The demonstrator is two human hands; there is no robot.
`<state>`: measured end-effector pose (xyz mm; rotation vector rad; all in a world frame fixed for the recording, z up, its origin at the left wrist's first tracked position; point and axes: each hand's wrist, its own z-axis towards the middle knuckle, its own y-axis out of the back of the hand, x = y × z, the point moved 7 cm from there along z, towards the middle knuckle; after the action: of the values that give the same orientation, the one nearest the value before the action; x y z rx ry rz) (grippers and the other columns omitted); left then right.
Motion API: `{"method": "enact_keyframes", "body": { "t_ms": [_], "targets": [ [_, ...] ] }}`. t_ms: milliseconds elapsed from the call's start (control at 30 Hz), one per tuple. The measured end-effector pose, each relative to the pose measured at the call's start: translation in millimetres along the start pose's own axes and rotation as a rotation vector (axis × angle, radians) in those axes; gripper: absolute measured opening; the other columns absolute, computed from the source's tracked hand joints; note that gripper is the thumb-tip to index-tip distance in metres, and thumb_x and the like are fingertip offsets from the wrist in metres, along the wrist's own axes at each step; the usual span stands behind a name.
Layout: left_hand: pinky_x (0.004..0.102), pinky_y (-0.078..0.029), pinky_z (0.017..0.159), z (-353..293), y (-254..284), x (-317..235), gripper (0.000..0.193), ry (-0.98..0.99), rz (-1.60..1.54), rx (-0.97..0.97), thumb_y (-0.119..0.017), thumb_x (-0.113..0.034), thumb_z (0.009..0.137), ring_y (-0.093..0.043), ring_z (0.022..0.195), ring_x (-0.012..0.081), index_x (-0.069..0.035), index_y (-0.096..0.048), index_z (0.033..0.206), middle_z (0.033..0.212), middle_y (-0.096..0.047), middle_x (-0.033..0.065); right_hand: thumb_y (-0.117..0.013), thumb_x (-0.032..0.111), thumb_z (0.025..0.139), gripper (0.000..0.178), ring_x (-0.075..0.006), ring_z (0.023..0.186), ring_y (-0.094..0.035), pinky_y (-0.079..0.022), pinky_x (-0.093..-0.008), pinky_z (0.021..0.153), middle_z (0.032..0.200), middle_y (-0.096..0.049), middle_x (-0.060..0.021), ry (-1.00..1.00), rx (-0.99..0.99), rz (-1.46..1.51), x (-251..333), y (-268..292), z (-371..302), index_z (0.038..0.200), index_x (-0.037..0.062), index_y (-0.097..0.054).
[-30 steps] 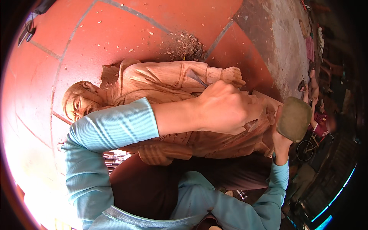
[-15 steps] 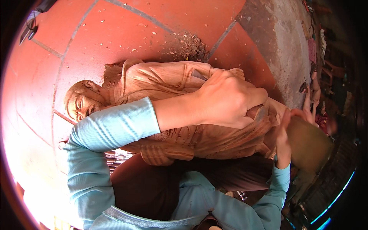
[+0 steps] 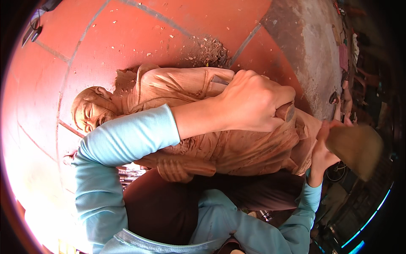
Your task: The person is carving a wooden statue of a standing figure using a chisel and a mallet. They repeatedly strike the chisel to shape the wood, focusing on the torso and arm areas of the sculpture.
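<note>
Our left hand [image 3: 253, 101] grips the chisel [image 3: 285, 111], butt end pointing right at the mallet [image 3: 353, 148] gripped in our right hand [image 3: 323, 154], just beside the statue [image 3: 190, 127].

One wooden statue [image 3: 220, 127] of a robed figure lies on its side across the person's lap. One chisel [image 3: 286, 111] shows, only its wooden handle end poking out of the fist. One wooden mallet [image 3: 354, 146] is in view, blurred. Two hands show: the left hand [image 3: 253, 103], closed around the chisel, and the right hand [image 3: 323, 150], gripping the mallet. One heap of wood chips [image 3: 209, 51] sits on the floor [image 3: 127, 38] above the statue; the loose chips scattered over the red tiles are too many and too small to count.
</note>
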<state>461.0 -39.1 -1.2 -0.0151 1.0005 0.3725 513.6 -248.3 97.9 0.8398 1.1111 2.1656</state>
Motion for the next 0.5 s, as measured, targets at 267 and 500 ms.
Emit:
{"method": "enact_keyframes", "body": {
  "t_ms": [267, 500],
  "targets": [
    [0.0377, -0.044, 0.042, -17, -7, -34, 0.016, -0.193, 0.137, 0.029, -0.069, -0.01, 0.061, -0.057, 0.05, 0.0269, -0.007, -0.059, 0.074, 0.058, -0.055, 0.0055, -0.067, -0.008, 0.068, 0.052, -0.0319, 0.094, -0.064, -0.047, -0.0329, 0.086, 0.109, -0.064, -0.0166, 0.243, 0.224, -0.225, 23, -27, 0, 0.118, -0.0029, -0.055],
    [0.0375, -0.04, 0.04, -19, -15, -26, 0.025, -0.181, 0.034, 0.112, -0.069, -0.01, 0.056, -0.054, 0.049, 0.0249, -0.007, -0.058, 0.078, 0.059, -0.051, 0.004, -0.055, 0.006, 0.091, 0.03, -0.0191, 0.092, -0.061, -0.045, -0.032, 0.091, 0.101, -0.064, -0.0099, -0.279, 0.118, 0.056, -26, -3, -19, 0.119, -0.0055, -0.054]
  ]
}}
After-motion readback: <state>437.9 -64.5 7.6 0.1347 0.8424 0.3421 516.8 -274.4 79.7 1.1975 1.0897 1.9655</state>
